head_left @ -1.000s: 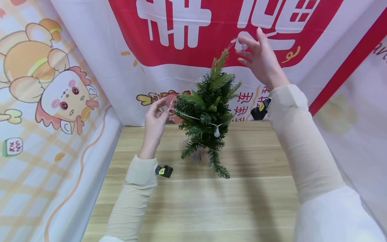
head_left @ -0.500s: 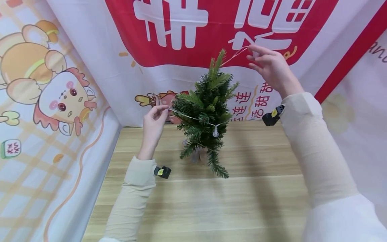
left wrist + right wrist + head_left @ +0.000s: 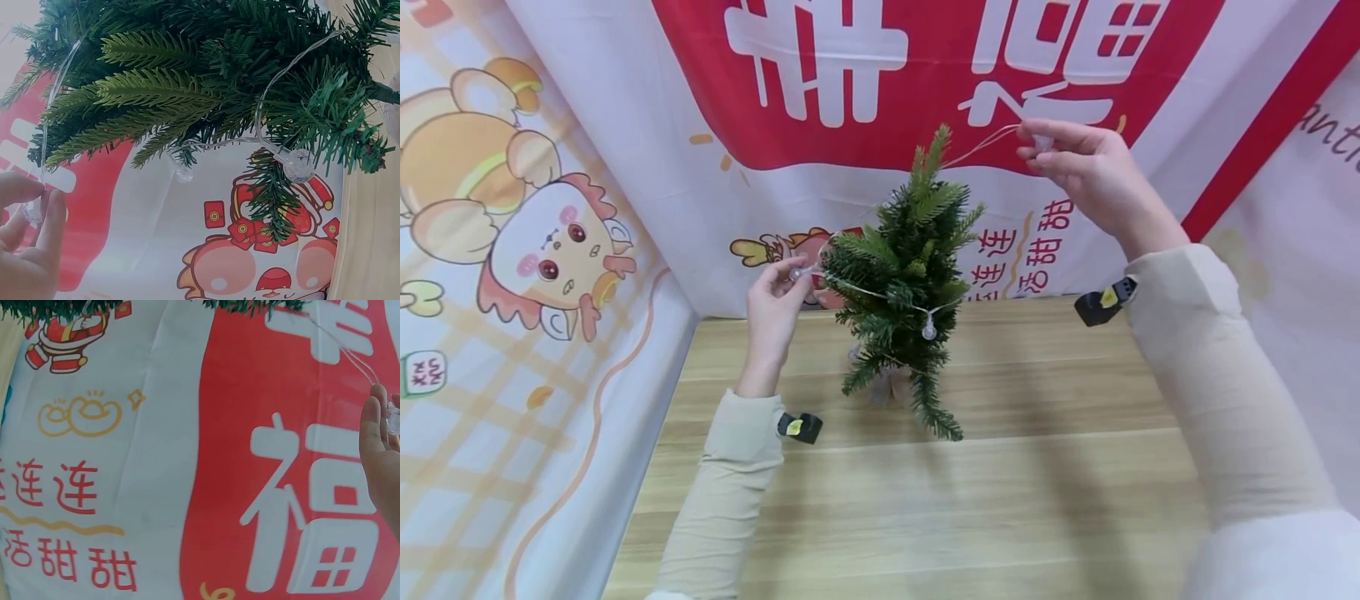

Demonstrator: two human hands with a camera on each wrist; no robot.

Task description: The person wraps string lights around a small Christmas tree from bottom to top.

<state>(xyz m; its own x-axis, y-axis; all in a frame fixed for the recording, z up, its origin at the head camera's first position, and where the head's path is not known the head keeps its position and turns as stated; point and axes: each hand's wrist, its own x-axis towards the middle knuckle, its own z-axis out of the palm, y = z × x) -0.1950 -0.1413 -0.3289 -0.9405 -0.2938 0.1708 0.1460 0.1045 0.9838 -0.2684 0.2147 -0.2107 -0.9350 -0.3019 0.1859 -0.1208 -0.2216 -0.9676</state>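
A small green Christmas tree (image 3: 917, 258) stands upright on the table, with a clear-wired string of lights (image 3: 868, 289) wound about it. One round clear bulb (image 3: 929, 327) hangs on its front. At the tree's left side my left hand (image 3: 775, 312) pinches the string by a clear bulb (image 3: 34, 212) between thumb and fingers. My right hand (image 3: 1086, 171) is up to the right of the treetop, pinching the other stretch of wire, which runs taut to the tree. Another clear bulb (image 3: 393, 419) sits among its fingers.
The wooden table (image 3: 1000, 500) extends in front of the tree. Close behind it hangs a white cloth backdrop (image 3: 820, 196) with a red panel and printed characters. A printed cloth (image 3: 550, 275) lines the left side.
My right hand has moved right and lower, drawing the wire out from the treetop. The left hand stays beside the tree, and its bulb now shows between the fingers.
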